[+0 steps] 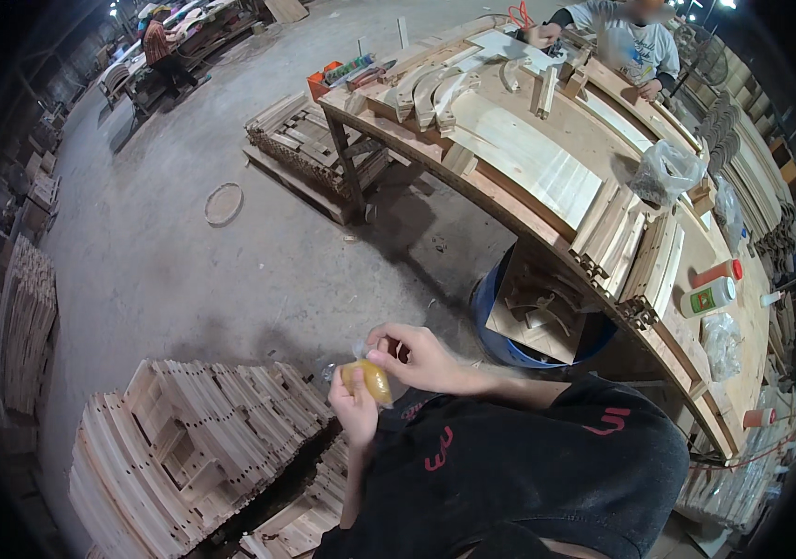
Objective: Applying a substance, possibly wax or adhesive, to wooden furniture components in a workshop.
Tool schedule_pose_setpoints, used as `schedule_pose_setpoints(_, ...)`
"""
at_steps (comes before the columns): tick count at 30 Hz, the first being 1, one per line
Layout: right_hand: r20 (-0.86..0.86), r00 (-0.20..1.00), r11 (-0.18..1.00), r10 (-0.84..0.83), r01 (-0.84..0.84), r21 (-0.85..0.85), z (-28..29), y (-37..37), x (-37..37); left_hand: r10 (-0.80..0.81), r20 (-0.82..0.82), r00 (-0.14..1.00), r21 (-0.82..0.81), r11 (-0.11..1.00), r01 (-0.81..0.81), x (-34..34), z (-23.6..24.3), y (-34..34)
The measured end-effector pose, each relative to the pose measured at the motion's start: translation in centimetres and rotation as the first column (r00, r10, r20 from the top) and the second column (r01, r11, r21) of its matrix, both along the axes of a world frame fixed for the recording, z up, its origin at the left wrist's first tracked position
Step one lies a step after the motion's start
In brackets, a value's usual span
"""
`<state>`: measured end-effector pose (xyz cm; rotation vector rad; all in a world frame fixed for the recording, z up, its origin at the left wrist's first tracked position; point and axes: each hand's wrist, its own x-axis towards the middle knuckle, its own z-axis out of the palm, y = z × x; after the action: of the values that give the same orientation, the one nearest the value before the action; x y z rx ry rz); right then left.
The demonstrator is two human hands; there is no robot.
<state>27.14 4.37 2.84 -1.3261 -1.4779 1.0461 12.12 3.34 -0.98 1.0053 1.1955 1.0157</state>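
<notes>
Close to my body, my left hand [353, 410] grips a small yellow item in a clear plastic wrapper [372, 380], its thumb lying across the front. What the yellow contents are, I cannot make out. From the right, my right hand [421, 359] reaches over the top of the wrapper with curled fingers, and its thumb and fingertips pinch the plastic at the upper edge. Both hands are held in the air, just right of a large stack of curved wooden pieces [202, 438].
A long workbench [472, 172] curves along the right, bearing wooden slats [635, 242], plastic bags [668, 172] and bottles [710, 296]. Beneath it stands a blue drum [496, 326] with wood offcuts. A co-worker [635, 47] works at its far side. A pallet of wood [309, 154] sits beyond.
</notes>
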Motion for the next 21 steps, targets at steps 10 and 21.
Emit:
schedule_pose_setpoints(10, 0.187, 0.977, 0.913, 0.102, -0.167, 0.372, -1.6, 0.3, -0.4, -0.101, 0.035, 0.994, -0.312, 0.944, 0.107, -3.5, -9.0, 1.4)
schedule_pose_setpoints(21, 0.116, 0.991, 0.997, -0.062, 0.067, -0.035, -0.2, 0.5, 0.6, 0.112, 0.006, 0.994, 0.219, 0.969, -0.11, 0.7, 0.1, 0.5)
